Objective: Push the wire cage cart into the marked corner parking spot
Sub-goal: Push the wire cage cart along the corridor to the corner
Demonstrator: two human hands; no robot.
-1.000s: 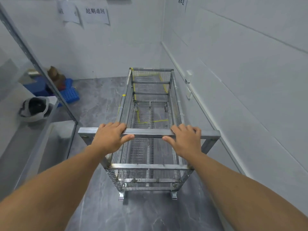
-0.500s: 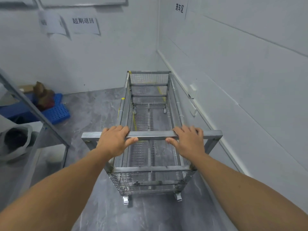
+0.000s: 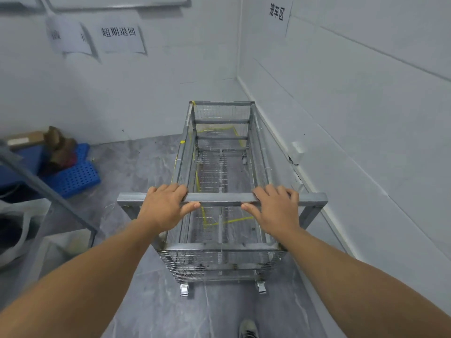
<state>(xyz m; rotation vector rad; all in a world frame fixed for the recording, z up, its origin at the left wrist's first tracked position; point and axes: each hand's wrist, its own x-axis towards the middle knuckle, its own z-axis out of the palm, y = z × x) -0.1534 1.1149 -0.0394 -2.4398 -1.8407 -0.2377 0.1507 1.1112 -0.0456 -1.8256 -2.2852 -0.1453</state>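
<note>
1. At the far left, a blue perforated crate (image 3: 73,175) sits on the floor against the back wall, with a brown lump (image 3: 58,147) resting on its far end; I cannot tell what the lump is.
2. Nearer on the left, a slanted grey metal bar (image 3: 48,193) crosses in front of the crate.
3. On the back wall hangs a paper sign (image 3: 118,35) with printed characters, and a second sheet (image 3: 69,37) just left of it.
4. My left hand (image 3: 163,208) is wrapped around the handle bar (image 3: 220,199) of the cart, fingers over the top and thumb underneath, gripping it left of the middle.
5. The cart (image 3: 220,181) is a long wire cage on small wheels, standing lengthways along the right wall, its far end near the corner but apart from the back wall.
6. Through the mesh bottom I see yellow tape lines (image 3: 214,130) on the grey floor (image 3: 136,181), partly under the cart.
7. My right hand (image 3: 277,211) grips the same bar right of the middle, closed the same way.
8. My shoe (image 3: 248,329) shows at the near edge, behind the cart.
9. On the right wall, a small white box (image 3: 297,152) is mounted low, just beside the cart, and another sign (image 3: 277,11) hangs high near the corner.
</note>
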